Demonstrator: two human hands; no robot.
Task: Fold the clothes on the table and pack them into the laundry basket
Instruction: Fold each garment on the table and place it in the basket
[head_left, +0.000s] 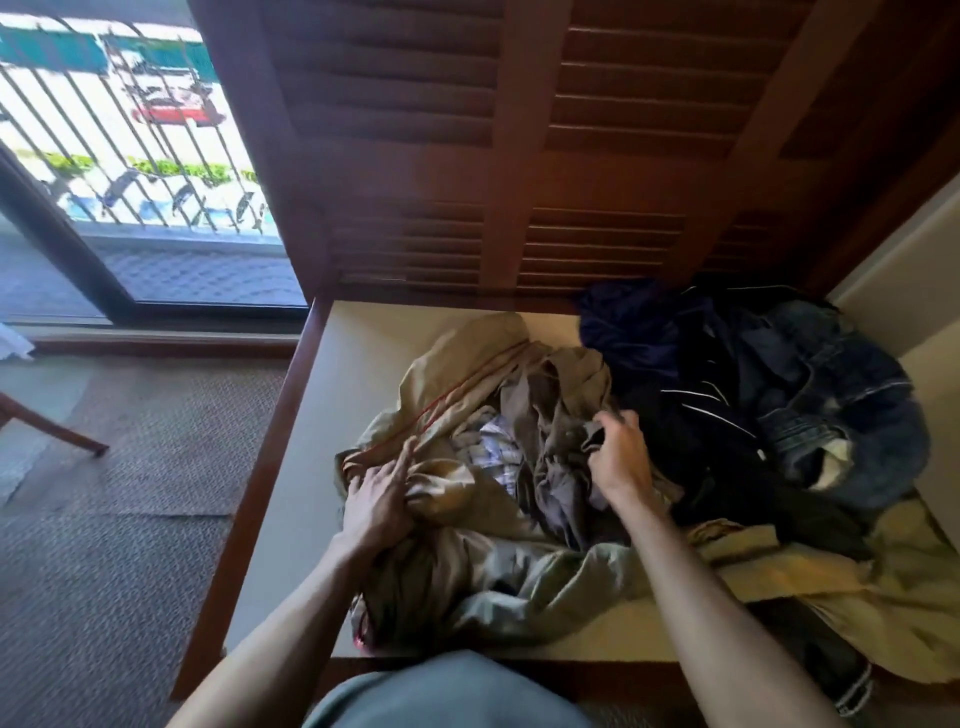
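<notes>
Domestic or hotel-type living room, seen from above. Indicators: patterned carpet (104, 519) on the floor; dark wooden louvred doors (519, 156) behind a cream-topped bench (311, 467) with a wooden rim; a glazed sliding door (130, 182) onto a balcony with metal railing (93, 130) (outdoor scene blurred, possibly a street with a red vehicle); a wooden chair leg (57, 431); a heap of unfolded clothes (571, 467) on the bench.

beige garment (883, 597) cropped right, street (130, 104) blurred
</notes>
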